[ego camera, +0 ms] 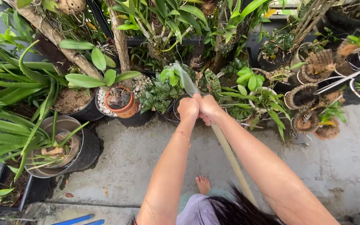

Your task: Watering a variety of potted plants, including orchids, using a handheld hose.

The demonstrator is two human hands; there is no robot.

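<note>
Both my hands grip the end of a pale beige garden hose that runs down between my arms. My left hand is closed around it on the left. My right hand clasps it just beside, touching the left. A fan of water sprays from the hose tip up onto small patterned green plants in dark pots. A thin bracelet sits on my left wrist. My bare foot stands on the wet concrete below.
A terracotta pot ringed with white pebbles stands left of the spray. Long-leaved plants in large round pots crowd the left. Woven hanging baskets and dark pots fill the right. Wet concrete floor lies at right.
</note>
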